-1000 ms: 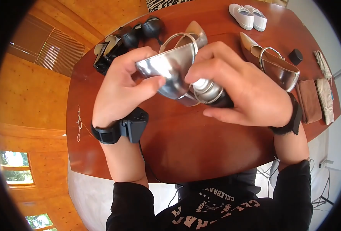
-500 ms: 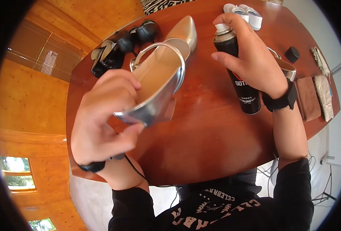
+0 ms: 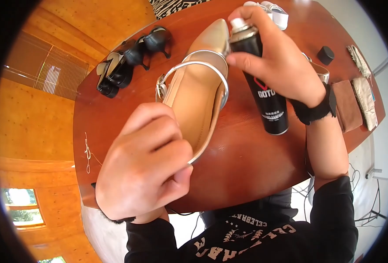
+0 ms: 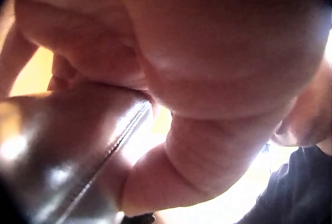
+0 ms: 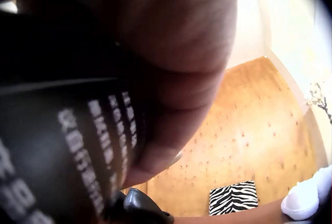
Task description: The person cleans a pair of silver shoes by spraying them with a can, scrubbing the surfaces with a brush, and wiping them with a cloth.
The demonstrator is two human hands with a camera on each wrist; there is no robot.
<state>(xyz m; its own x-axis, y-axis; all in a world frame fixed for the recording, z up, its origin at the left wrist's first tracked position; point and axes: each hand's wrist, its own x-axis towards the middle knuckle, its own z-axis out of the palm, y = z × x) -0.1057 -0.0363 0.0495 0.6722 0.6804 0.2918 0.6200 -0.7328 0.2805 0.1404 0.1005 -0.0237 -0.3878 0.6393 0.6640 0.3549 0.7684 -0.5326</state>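
Note:
A silver pointed shoe with a strap [image 3: 198, 92] is tilted up in the left hand [image 3: 143, 162], which grips it by the heel; its tan insole faces the camera and its toe points away. In the left wrist view, the shoe's shiny heel [image 4: 78, 151] lies between the thumb and fingers of the left hand [image 4: 207, 68]. The right hand [image 3: 286, 63] holds a black spray can [image 3: 266, 101] upright beside the shoe's toe, index finger near the white nozzle [image 3: 238, 23]. The right wrist view shows the can's printed side [image 5: 62, 146] close up.
Black heeled shoes [image 3: 135, 55] stand at the table's back left, white sneakers [image 3: 275, 15] at the back. On the right are another silver shoe [image 3: 320, 70], partly hidden, a black cap [image 3: 326, 55], a brown cloth [image 3: 347, 105] and a beige one [image 3: 365, 103]. A thin string [image 3: 87, 151] lies at left.
The shoe has turned from its outer heel side to show its insole, moving away from the can. The right hand has swung the can from a tipped pose to upright and shifted slightly left.

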